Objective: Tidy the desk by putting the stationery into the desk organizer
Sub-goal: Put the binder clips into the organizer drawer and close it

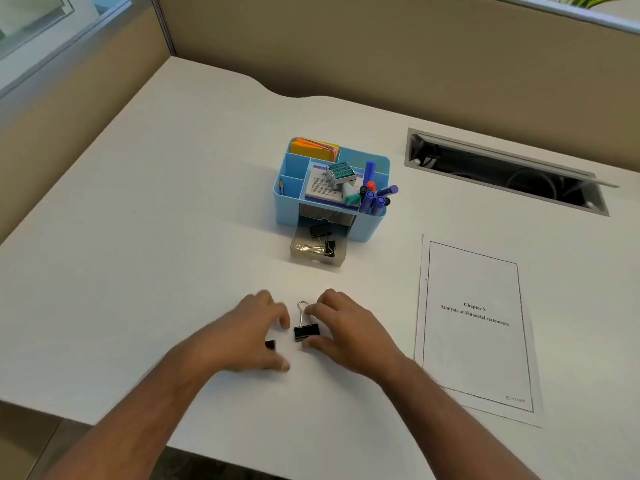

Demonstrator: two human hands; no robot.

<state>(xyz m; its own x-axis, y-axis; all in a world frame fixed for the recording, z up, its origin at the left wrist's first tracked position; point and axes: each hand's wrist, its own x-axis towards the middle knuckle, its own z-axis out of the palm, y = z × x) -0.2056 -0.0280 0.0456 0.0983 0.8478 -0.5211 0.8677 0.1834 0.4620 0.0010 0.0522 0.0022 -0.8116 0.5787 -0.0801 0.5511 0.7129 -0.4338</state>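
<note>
A black binder clip (306,331) with a silver handle lies on the white desk between my hands. My right hand (349,329) curls round it, index finger at the handle and thumb at the clip's lower edge. My left hand (247,336) arches with loosely curled fingers over a second black binder clip (270,345), mostly hidden under the palm; fingertips and thumb are apart from it. The blue desk organizer (367,228) stands behind, holding markers, sticky notes, a stamp and a pencil. Its translucent drawer (317,262) is pulled out with binder clips inside.
A printed sheet (474,341) titled "Chapter 5" lies to the right of my right hand. An open cable slot (502,174) is sunk into the desk at the back right. Beige partition walls close the back and left. The desk's front edge runs under my forearms.
</note>
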